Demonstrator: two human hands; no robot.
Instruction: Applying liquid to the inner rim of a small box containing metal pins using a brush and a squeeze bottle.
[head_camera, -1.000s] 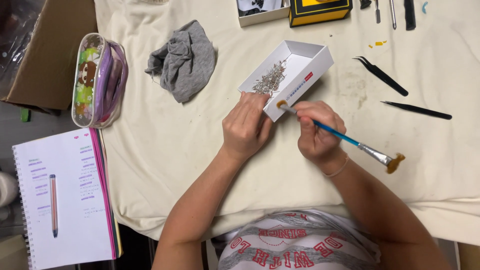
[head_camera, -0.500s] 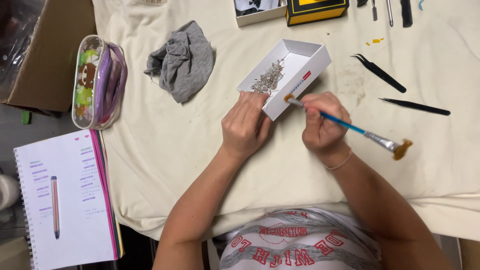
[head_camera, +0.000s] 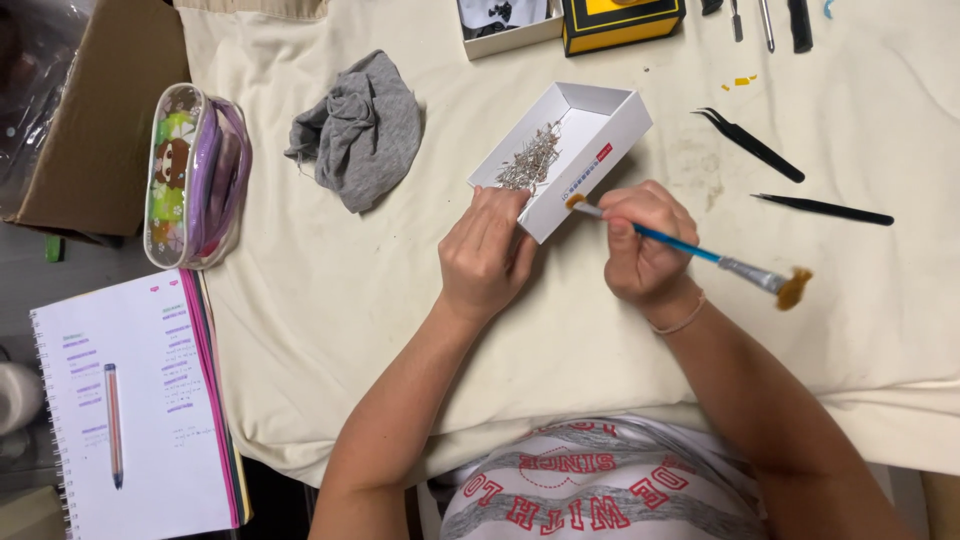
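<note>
Our left hand (head_camera: 487, 255) still steadies the white box (head_camera: 590, 150) of pins (head_camera: 530, 160), fingers pressed together; our right hand (head_camera: 645, 245), pinching the brush (head_camera: 700, 252), has nudged its handle end farther over the rim.

Both arms bare to past the elbow, no sleeves in view. Right hand (head_camera: 645, 245): thin pale cord bracelet (head_camera: 678, 322) at the wrist. Left hand (head_camera: 487, 255): nothing worn. Torso: white T-shirt (head_camera: 600, 485) with grey stripes, red lettering.
</note>
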